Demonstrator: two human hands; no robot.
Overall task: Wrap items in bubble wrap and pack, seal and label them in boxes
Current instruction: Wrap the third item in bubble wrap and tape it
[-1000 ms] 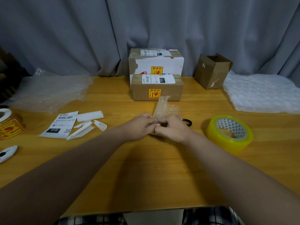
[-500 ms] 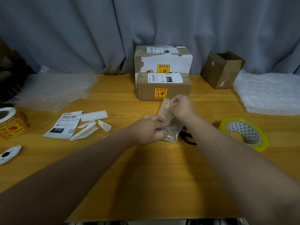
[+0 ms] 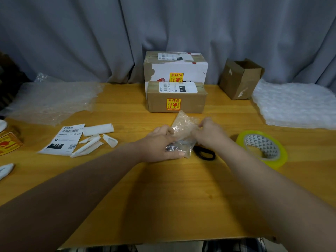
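In the middle of the frame, just in front of the two sealed boxes (image 3: pixel 176 99), both hands meet on a small piece of clear bubble wrap (image 3: pixel 183 124). The left hand (image 3: pixel 160 144) has its grip closed round the lower end of the wrap, fingers curled over it and holding it down against the desk (image 3: pixel 163 197). A small dark item (image 3: pixel 172 148) shows through the plastic there, but I can't make out what it is. The right hand (image 3: pixel 209 133) pinches the upper right edge of the same sheet, whose free end stands up crumpled between the two hands.

I'd say the wrap will handle as feather-light, floppy and a bit slick, and will likely spring open the moment either grip lets go. The best hold is probably right over the item, where there is something firm underneath, with the loose edge kept pinched until it is folded over. The item looks small enough to slip out of an open end, so both ends want tucking in.

A black loop (image 3: pixel 203 153) lies on the desk, touching the lower right of the bundle and partly under the right wrist. The tape roll (image 3: pixel 261 148) sits near, at centre right. The open box (image 3: pixel 240 79) waits at upper right, well apart, and a shipping label (image 3: pixel 61 139) lies at centre left.
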